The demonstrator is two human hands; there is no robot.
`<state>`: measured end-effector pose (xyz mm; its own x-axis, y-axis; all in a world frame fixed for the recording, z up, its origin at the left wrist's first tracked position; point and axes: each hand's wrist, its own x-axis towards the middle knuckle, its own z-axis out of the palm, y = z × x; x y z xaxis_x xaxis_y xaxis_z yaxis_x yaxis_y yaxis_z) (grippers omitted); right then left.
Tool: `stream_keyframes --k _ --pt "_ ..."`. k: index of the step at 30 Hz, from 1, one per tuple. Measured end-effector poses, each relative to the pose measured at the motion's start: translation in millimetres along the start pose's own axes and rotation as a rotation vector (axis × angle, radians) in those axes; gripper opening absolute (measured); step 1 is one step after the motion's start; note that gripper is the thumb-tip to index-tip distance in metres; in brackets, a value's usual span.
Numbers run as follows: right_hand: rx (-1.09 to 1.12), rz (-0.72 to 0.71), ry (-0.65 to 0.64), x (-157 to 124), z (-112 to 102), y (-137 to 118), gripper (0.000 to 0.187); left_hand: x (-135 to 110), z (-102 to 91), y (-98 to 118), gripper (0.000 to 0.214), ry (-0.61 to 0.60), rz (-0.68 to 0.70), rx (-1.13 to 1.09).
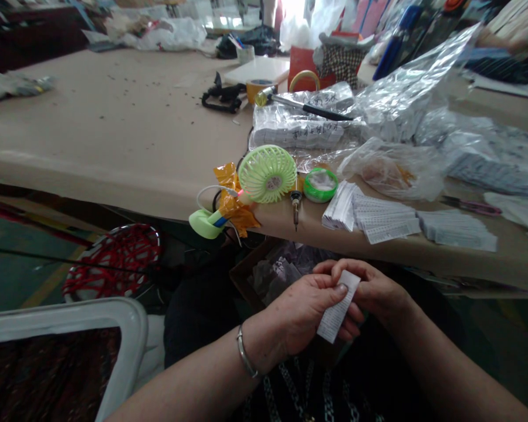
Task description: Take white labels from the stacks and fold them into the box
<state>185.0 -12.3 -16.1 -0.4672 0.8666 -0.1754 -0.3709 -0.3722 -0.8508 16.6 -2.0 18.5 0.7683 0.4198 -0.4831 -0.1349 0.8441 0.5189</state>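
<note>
A small white printed label (338, 310) is held over my lap, tilted, with fine text on it. My left hand (305, 310), with a metal bangle on its wrist, grips the label with the thumb pressed on its face. Behind the label's upper end my right hand (376, 287) has its fingers curled, and the tips meet the label and the left fingers. Part of the right fingers is hidden. Just beyond the hands, fanned stacks of similar white labels (382, 214) lie along the table edge.
A soldering iron (295, 208) juts over the table edge beside a green fan (268, 174) and a green tape roll (320, 185). A hammer (308, 106) rests on plastic-wrapped packs. Below the edge stands a box of scraps (281, 269); a white-rimmed tub (134, 328) is at left.
</note>
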Motion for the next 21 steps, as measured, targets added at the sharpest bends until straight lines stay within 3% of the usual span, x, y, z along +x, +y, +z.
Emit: stream_keyframes --k 4,7,9,12,15,21 --pt "-0.017 0.026 0.008 1 -1 3 0.03 0 -0.8 -2 0.031 0.013 -0.005 0.008" --pt "-0.161 -0.024 0.068 1 1 4 0.037 -1 -1.5 -2 0.03 0.066 0.023 0.031" --pt "-0.345 -0.14 0.172 -1 4 3 0.041 -2 -2.1 -1 0.03 0.105 0.052 0.044" --pt "-0.819 -0.361 0.341 -5 13 -4 0.036 -4 -3.3 1 0.031 0.14 0.093 0.022" --pt "-1.238 -0.499 0.397 -9 21 -9 0.034 -4 -5.0 1 0.034 0.16 0.121 0.002" --pt "-1.439 -0.567 0.358 -6 24 -7 0.031 -3 -6.6 0 0.028 0.173 0.124 0.005"
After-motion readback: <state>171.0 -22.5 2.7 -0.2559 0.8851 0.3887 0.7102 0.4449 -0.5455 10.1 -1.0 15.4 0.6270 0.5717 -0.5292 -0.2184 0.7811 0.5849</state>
